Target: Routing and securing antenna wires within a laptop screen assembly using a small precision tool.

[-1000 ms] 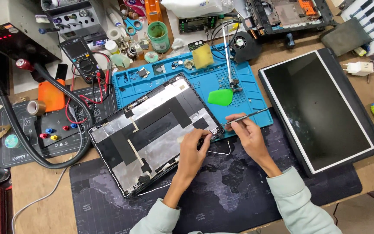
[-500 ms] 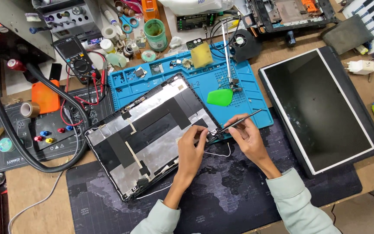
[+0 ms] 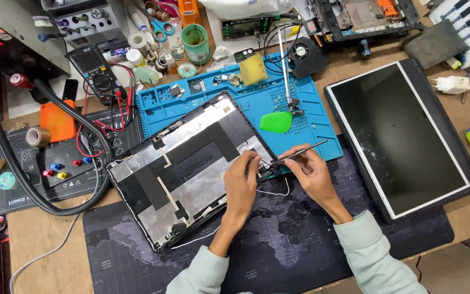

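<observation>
Two hands are set at the right corner of a laptop lid (image 3: 186, 163), which lies tilted, foil-lined side up, across a dark map-printed mat (image 3: 278, 245) and a blue repair mat (image 3: 305, 130) on the counter (image 3: 44, 250). Thin tweezers (image 3: 300, 153) are pinched in the right hand (image 3: 314, 174); the left hand (image 3: 241, 182) is pressed fingertips-down on the lid's edge. A removed screen panel (image 3: 403, 136) lies well apart to the right.
</observation>
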